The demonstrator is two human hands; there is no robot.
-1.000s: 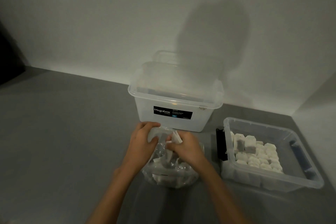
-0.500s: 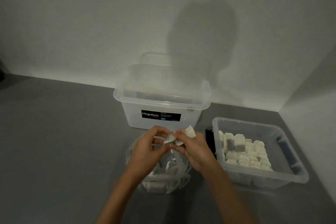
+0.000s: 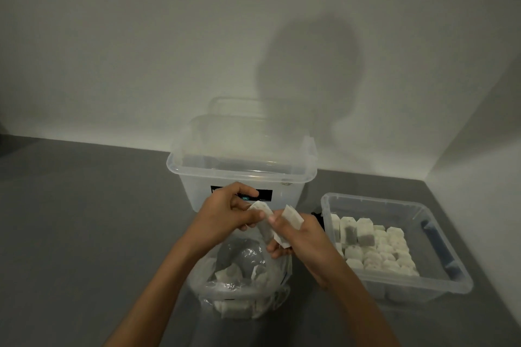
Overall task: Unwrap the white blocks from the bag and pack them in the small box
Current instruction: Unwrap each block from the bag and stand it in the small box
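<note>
Above a clear plastic bag (image 3: 245, 284) that holds several white blocks, both hands work on white blocks. My left hand (image 3: 225, 214) pinches one white block (image 3: 260, 210) between thumb and fingers. My right hand (image 3: 298, 242) grips another white block (image 3: 290, 220), its fingers curled round it. The two blocks nearly touch in mid-air. To the right stands the small clear box (image 3: 439, 287), open, with several white blocks packed in rows inside.
A larger clear lidded box (image 3: 242, 166) with a black label stands just behind my hands, against the white wall. A second wall closes the right side beyond the small box. Grey floor stretches to the left.
My hands have lifted out of the bag with the blocks and pulled them slightly apart. The view has shifted a little.
</note>
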